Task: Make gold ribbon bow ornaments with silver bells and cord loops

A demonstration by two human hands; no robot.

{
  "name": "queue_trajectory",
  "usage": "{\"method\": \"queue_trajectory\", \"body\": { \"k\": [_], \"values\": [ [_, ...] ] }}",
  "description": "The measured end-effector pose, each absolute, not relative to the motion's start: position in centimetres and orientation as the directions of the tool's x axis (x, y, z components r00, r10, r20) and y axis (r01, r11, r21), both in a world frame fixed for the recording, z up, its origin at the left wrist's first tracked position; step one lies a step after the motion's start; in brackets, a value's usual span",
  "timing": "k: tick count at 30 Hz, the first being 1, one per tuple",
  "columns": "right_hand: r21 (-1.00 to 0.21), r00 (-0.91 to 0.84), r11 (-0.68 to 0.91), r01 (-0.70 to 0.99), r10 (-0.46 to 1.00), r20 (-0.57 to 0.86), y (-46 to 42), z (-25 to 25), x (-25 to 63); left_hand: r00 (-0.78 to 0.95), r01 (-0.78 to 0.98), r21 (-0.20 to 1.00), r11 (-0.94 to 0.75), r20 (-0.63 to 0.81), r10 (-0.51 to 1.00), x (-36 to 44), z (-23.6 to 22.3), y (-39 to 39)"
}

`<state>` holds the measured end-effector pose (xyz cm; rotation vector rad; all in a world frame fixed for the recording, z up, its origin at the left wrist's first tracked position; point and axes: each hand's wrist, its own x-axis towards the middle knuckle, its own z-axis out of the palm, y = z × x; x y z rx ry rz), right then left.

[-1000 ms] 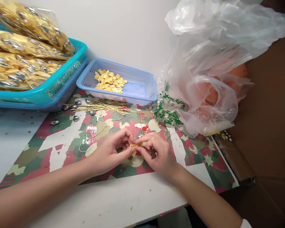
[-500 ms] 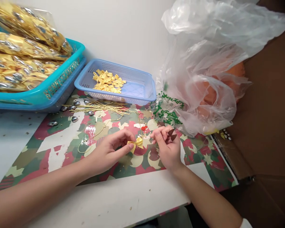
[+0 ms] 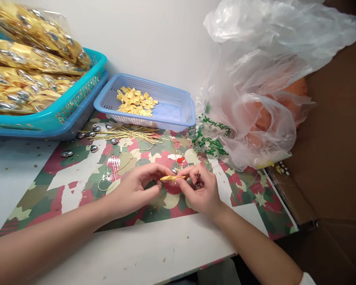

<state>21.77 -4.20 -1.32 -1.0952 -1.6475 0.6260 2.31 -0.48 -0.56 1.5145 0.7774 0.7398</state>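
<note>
Judging from its thin, shiny folds, I'd call the yellow ribbon piece (image 3: 172, 178) v. light, soft, prob. a bit slippery & easily creased; I'd take it gently by one end. It looks narrow & pale gold, seen nearly edge-on, lying level btwn both hands, just above the patterned table cover (image 3: 154, 213). R hand (image 3: 204, 194): thumb & forefinger pinch the ribbon's R end. L hand (image 3: 142, 186): thumb stands apart from forefinger, whose tip is at the ribbon's L part; can't tell if touching. Beyond: silver beads (image 3: 94, 148), gold wires (image 3: 130, 133), then a blue basket (image 3: 178, 123) w/ yellow bows (image 3: 136, 102). Far R: a crumpled plastic bag (image 3: 246, 103).
</note>
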Motion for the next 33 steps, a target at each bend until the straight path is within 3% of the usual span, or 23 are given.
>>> {"method": "queue_trajectory", "body": {
  "k": [3,7,10,12,15,18,23,33],
  "values": [
    [-0.872,-0.068,0.378,0.312,0.924,0.377,-4.23,-1.2,21.78,0.537,0.053,0.978,-0.203,0.144,0.831,2.57,-0.61,-0.58],
    [-0.903,-0.107,0.35,0.248,0.937,0.333,-4.25,-1.31,21.77,0.545,0.014,0.995,-0.095,0.072,0.836,2.61,-0.79,-0.56],
    [-0.88,-0.112,0.371,0.297,0.928,0.354,-4.22,-1.27,21.67,0.536,-0.024,0.999,-0.046,0.052,0.842,2.63,-0.96,-0.63],
    [-0.798,-0.072,0.463,0.387,0.877,0.474,-4.2,-1.1,21.58,0.509,-0.048,0.998,-0.04,0.059,0.859,2.69,-1.1,-0.71],
    [-0.581,-0.118,0.645,0.496,0.714,0.691,-4.25,-0.75,21.44,0.503,-0.055,0.997,-0.048,0.069,0.862,2.78,-1.26,-0.79],
    [-0.48,-0.224,0.709,0.517,0.653,0.723,-4.32,-0.54,21.34,0.514,-0.034,0.997,-0.069,0.077,0.854,2.81,-1.29,-0.8],
    [-0.559,-0.225,0.635,0.533,0.744,0.63,-4.24,-0.64,21.35,0.519,0.068,0.981,-0.183,0.122,0.846,2.77,-1.42,-0.86],
    [-0.537,-0.281,0.649,0.54,0.74,0.611,-4.37,-1.24,21.57,0.523,0.306,0.845,-0.438,0.235,0.819,2.64,-1.23,-1.45]
  ]
}}
